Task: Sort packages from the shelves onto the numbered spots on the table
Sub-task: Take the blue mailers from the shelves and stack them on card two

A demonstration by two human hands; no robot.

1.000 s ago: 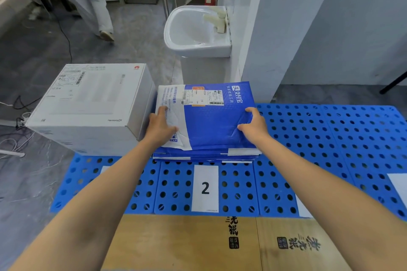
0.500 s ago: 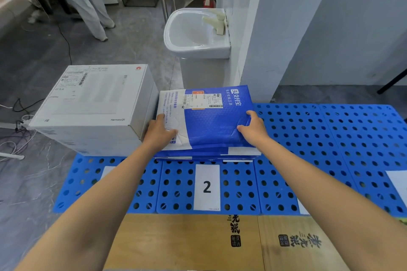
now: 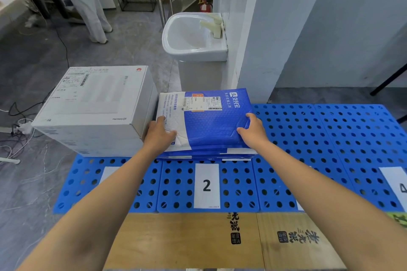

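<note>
Head view looks down on a counter (image 3: 330,136) covered with blue perforated mats. Both arms reach forward to a blue mailer (image 3: 211,125), which lies flat on top of a stack (image 3: 204,156) of similar flat packets just behind label 2 (image 3: 206,185).

The left hand (image 3: 159,134) holds the mailer's near left corner. Its thumb lies on the white flap and its fingers (image 3: 162,119) curl at the edge beside the box (image 3: 92,105). The right hand (image 3: 253,133) grips the right edge, with the thumb on top and the index finger bent onto the blue face. Its other fingers are hidden past the edge. Neither hand has let go, so the step appears to be the laying of this mailer on spot 2, with release likely next.

As for progress, the white box stands on the spot left of the stack, touching or nearly touching it. A label under the left forearm is mostly covered and its number cannot be read. Label 4 (image 3: 399,185) lies far right, and another label between 2 and 4 is mostly hidden by the right arm. Only the box and the stack show as sorted packages, so the work seems partly done.

The shelves are out of view, so how many packages remain cannot be told.

Brown cartons (image 3: 187,242) lie along the near edge. Beyond the counter are a white sink (image 3: 191,35) and a person (image 3: 88,4) in white, standing well apart.
</note>
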